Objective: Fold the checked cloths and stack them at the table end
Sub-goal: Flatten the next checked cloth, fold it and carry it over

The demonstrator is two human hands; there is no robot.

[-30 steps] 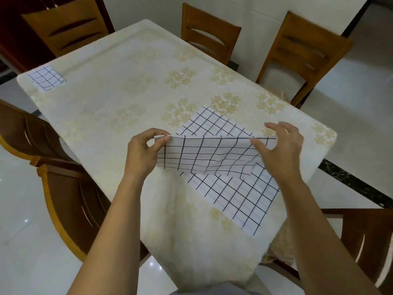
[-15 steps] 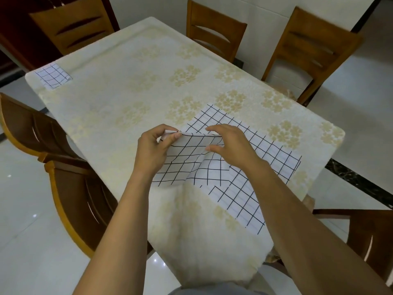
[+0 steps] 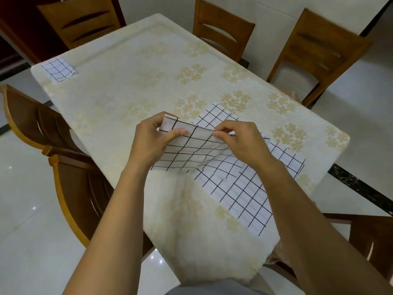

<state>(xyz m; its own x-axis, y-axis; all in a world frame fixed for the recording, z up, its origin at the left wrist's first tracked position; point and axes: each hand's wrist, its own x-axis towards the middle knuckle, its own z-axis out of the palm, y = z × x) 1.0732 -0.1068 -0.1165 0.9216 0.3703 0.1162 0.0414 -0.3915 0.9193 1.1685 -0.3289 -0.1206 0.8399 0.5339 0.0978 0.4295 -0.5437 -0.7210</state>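
Hands are both pinching 1 checked cloth (image 3: 191,152) at the tabletop's (image 3: 131,81) near corner: left hand (image 3: 153,141), right hand (image 3: 240,141); folded cloth (image 3: 58,70) is lying at the far-left corner

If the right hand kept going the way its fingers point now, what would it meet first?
The right hand points leftward along the lifted cloth edge, so it would probably meet the left hand, which pinches the same edge. Depth is uncertain, but they look level.
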